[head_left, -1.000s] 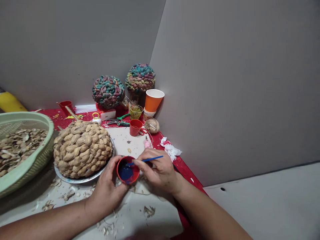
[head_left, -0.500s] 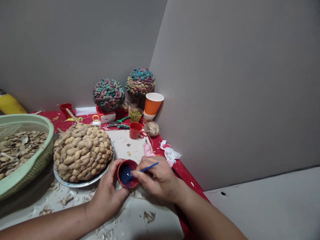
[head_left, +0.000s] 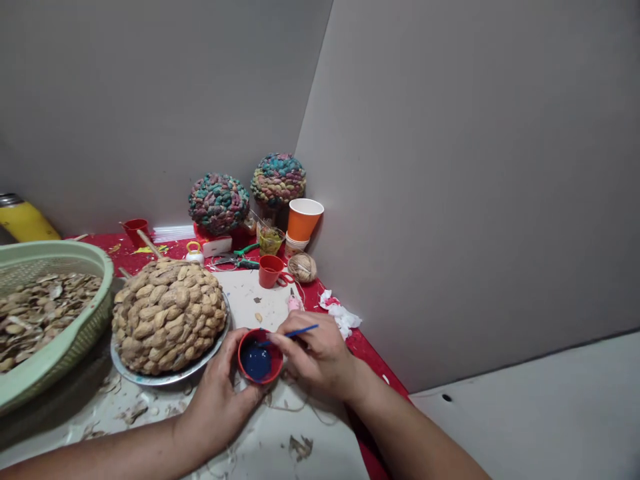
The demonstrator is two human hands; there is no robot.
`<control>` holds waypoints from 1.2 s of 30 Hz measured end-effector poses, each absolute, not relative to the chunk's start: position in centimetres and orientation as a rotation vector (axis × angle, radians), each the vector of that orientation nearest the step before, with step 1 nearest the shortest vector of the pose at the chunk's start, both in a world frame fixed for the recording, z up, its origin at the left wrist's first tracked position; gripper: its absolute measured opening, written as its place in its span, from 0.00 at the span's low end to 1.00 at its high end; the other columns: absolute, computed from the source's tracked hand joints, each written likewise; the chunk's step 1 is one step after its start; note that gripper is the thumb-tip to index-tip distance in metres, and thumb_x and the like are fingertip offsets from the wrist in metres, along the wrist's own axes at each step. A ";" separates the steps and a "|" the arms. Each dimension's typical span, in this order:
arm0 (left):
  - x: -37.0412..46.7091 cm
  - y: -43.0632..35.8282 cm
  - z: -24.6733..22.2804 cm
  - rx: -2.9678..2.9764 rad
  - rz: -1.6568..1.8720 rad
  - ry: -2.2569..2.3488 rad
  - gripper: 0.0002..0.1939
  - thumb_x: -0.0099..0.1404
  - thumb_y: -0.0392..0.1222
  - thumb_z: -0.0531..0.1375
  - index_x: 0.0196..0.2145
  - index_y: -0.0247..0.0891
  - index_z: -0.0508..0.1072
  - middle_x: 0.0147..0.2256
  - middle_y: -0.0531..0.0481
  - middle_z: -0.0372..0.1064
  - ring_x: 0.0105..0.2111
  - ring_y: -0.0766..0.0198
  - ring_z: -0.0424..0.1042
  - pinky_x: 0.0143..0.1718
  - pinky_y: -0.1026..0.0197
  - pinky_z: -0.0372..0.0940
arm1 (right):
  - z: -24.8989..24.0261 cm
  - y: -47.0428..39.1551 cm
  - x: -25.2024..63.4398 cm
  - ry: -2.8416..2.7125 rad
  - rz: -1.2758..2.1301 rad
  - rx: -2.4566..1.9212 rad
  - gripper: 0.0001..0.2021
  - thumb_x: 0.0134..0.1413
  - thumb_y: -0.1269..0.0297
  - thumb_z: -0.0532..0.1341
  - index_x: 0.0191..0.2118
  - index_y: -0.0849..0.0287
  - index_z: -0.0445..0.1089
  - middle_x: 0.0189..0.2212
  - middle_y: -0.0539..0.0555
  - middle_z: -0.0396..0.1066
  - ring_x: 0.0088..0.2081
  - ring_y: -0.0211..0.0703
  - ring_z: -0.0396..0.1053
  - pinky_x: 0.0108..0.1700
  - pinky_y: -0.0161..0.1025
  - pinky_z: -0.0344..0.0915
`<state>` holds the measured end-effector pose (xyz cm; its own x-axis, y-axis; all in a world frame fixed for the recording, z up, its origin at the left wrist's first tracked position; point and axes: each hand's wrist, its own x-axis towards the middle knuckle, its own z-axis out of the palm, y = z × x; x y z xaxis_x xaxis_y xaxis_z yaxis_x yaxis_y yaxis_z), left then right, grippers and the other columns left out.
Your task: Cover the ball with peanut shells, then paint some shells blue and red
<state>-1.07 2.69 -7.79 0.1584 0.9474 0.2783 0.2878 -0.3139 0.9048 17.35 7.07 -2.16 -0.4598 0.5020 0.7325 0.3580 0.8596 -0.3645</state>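
Observation:
My left hand (head_left: 227,393) is wrapped round a small red cup (head_left: 277,373), tilted so its mouth faces me. Dark blue paint (head_left: 257,362) pools inside it. Between the fingers of my right hand (head_left: 315,353) is a thin blue paintbrush (head_left: 301,331), its lower end inside the cup near the far wall; the bristles are hard to make out. Left of the cup, a large ball covered in bare peanut shells (head_left: 170,313) rests on a metal plate (head_left: 150,379), with wooden sticks jutting out behind it.
A green basket (head_left: 95,327) of shells stands at the left. Behind are two painted peanut-shell balls (head_left: 219,203), an orange paper cup (head_left: 304,220), another red cup (head_left: 270,272), pliers (head_left: 240,259), a twine ball (head_left: 303,267) and crumpled tissue (head_left: 343,319). A grey wall (head_left: 450,200) bounds the right side.
The brush end has shifted from low in the paint up toward the cup's far wall. Both hands keep their holds. The view has tilted slightly, so things sit lower.

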 end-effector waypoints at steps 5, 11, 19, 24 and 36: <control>-0.8 2.6 -7.4 1.697 1.153 1.152 0.23 0.61 0.37 0.67 0.52 0.41 0.66 0.49 0.46 0.72 0.49 0.56 0.72 0.53 0.53 0.66 | -2.2 6.8 17.3 -2.125 0.385 -0.571 0.10 0.66 0.67 0.59 0.31 0.59 0.70 0.23 0.51 0.72 0.23 0.36 0.69 0.28 0.34 0.64; -0.7 2.5 -6.9 1.680 1.156 1.144 0.24 0.60 0.38 0.67 0.53 0.41 0.66 0.50 0.45 0.71 0.50 0.55 0.71 0.54 0.53 0.66 | -2.3 6.9 17.5 -2.118 0.246 -0.654 0.09 0.64 0.69 0.60 0.31 0.59 0.69 0.23 0.50 0.72 0.24 0.38 0.68 0.29 0.35 0.64; -0.8 2.8 -7.3 1.720 1.144 1.118 0.22 0.60 0.33 0.64 0.51 0.41 0.66 0.48 0.46 0.71 0.49 0.55 0.71 0.53 0.53 0.66 | -2.5 7.1 17.3 -2.147 0.265 -0.655 0.11 0.67 0.66 0.58 0.30 0.59 0.70 0.23 0.52 0.73 0.25 0.39 0.70 0.30 0.35 0.65; -0.9 3.1 -7.6 1.725 1.111 1.113 0.23 0.58 0.30 0.63 0.51 0.40 0.66 0.47 0.47 0.71 0.48 0.56 0.71 0.52 0.53 0.66 | -2.6 7.1 17.1 -2.185 0.382 -0.692 0.12 0.67 0.64 0.59 0.30 0.59 0.71 0.23 0.52 0.73 0.24 0.38 0.70 0.29 0.34 0.65; -0.7 3.0 -6.8 1.748 1.036 1.099 0.22 0.56 0.29 0.62 0.47 0.40 0.66 0.43 0.49 0.69 0.45 0.57 0.71 0.50 0.54 0.66 | -2.9 7.2 17.0 -2.195 0.434 -0.697 0.13 0.67 0.64 0.58 0.30 0.60 0.72 0.24 0.52 0.74 0.25 0.38 0.71 0.31 0.34 0.66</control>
